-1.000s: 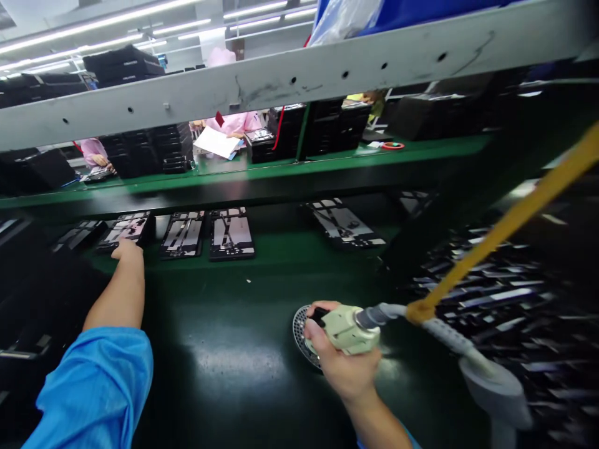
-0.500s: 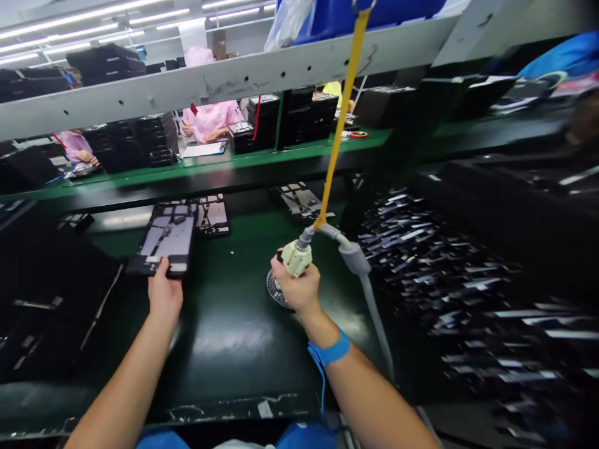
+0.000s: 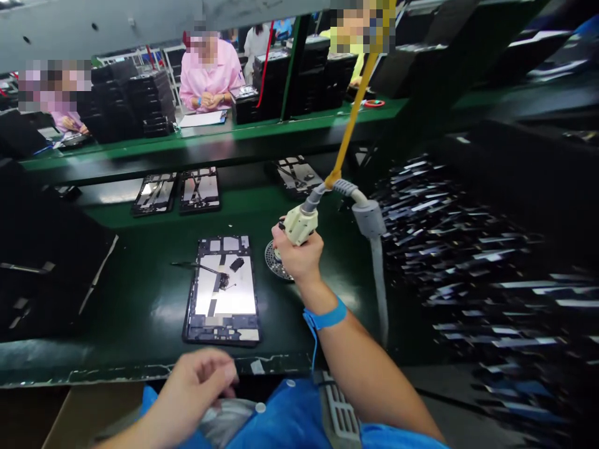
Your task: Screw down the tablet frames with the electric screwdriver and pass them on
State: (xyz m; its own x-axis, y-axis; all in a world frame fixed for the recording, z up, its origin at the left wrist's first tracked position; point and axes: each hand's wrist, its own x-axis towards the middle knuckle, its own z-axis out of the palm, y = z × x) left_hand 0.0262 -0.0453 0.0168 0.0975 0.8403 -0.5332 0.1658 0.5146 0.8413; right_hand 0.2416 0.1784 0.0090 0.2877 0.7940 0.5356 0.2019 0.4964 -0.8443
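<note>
A tablet (image 3: 224,293) without its back cover lies on the green bench mat, its pale plate and small boards showing. A thin dark cable sticks out over its left side. My left hand (image 3: 199,386) is below it, at the bench's front edge over my lap, with fingers curled in and nothing visible in them. Just right of the tablet, my right hand (image 3: 302,255) is wrapped round a cream-coloured corded hand tool (image 3: 301,226). A round perforated disc (image 3: 276,262) shows at the tool's lower end, partly hidden by the hand. A blue band is round my right wrist.
A yellow strap (image 3: 358,103) and grey cable (image 3: 378,280) run from the tool. Opened tablets (image 3: 200,189) lie at the back. Dark stacks stand left (image 3: 42,249); rows of thin dark parts (image 3: 458,249) fill the right. People (image 3: 210,72) sit across the bench.
My left hand has put the tablet down at the middle of the bench, let go, and drawn back to the front edge. My right hand still grips the tool. The view has tilted downward.
</note>
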